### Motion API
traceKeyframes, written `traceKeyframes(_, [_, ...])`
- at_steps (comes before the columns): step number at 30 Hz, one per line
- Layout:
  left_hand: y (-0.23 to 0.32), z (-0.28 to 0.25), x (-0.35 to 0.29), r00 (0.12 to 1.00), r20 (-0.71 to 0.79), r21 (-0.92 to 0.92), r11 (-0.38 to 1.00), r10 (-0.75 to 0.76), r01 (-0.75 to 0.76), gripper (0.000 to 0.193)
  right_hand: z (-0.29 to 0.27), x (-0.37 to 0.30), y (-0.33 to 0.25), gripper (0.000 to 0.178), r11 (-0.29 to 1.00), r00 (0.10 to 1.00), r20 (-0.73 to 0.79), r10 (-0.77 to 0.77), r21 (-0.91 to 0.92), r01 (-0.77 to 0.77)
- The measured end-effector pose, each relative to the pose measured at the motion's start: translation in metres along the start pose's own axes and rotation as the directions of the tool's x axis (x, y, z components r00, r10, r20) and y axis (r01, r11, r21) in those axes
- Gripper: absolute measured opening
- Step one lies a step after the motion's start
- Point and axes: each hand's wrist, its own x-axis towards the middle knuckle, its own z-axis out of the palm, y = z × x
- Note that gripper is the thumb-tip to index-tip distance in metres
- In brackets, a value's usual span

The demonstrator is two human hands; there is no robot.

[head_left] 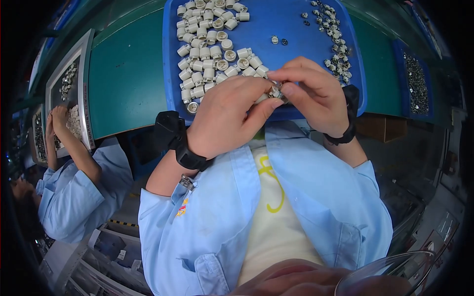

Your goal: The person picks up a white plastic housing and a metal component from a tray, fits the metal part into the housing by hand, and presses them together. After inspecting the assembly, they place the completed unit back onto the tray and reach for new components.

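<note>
Both hands meet over the near edge of the blue tray [172, 89]. My left hand [229, 111] is closed, thumb and index finger pinching a white ceramic lamp socket [261, 98], mostly hidden by the fingers. Held against its end is a small white-and-metal insert [275, 92]. My right hand [316, 96] reaches it from the right, its thumb and index finger closed on that insert. Many white cylindrical sockets [201, 52] lie in the tray's left part. Along its right side runs a strip of small white-and-metal inserts [338, 47].
One loose insert [275, 39] and a small dark round part [284, 42] lie mid-tray. A blue bin [417, 84] of small metal parts stands at right on the green table [128, 74]. At left, a co-worker's hands [58, 118] work over a metal-framed tray [85, 93].
</note>
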Motion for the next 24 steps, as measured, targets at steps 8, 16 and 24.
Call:
traceKeyframes(8, [0.002,-0.002,-0.002,1.000,0.021,-0.016,1.000,-0.009,0.009,0.017,-0.010,0.001,0.003,0.025,0.996,0.991,0.103,-0.088,-0.020,0.091])
traceKeyframes(16, [0.004,-0.007,0.000,0.996,0.076,0.101,0.994,0.043,-0.051,0.019,-0.006,-0.003,-0.002,0.024,0.964,0.985,0.085,-0.153,-0.206,0.168])
traceKeyframes(24, [-0.002,0.003,-0.004,0.980,0.128,-0.472,0.859,-0.154,0.197,0.020,-0.008,-0.004,0.000,0.021,0.961,0.982,0.046,-0.184,-0.202,0.190])
